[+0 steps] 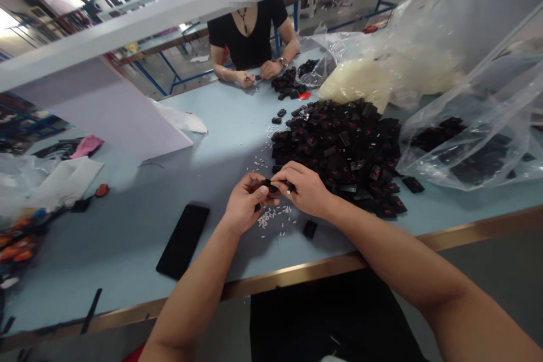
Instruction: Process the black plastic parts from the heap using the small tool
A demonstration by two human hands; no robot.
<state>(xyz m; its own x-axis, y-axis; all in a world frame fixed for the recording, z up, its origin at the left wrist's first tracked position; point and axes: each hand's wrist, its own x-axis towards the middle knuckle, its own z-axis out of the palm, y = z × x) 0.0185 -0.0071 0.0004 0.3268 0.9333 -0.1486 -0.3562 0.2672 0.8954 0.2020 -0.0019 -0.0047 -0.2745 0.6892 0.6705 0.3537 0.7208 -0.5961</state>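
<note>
Fingers of both hands were closed in a narrow pinch on a small black plastic part, held over the table between the left hand and the right hand, which hid much of it. Directly below the hands lay a scatter of small white pegs and one loose black piece. Just beside the right hand rose a heaped pile of black parts with red markings, spread across the light-blue table. A black smartphone lay to the left of the hands, well apart from the pile. Beyond the pile were a clear plastic bag of black parts and a bag of cream-coloured pieces. Across the table, a co-worker's hands held a small dark piece near a smaller black pile. A pale overhead beam crossed the upper view, blocking part of the co-worker and the room behind.
</note>
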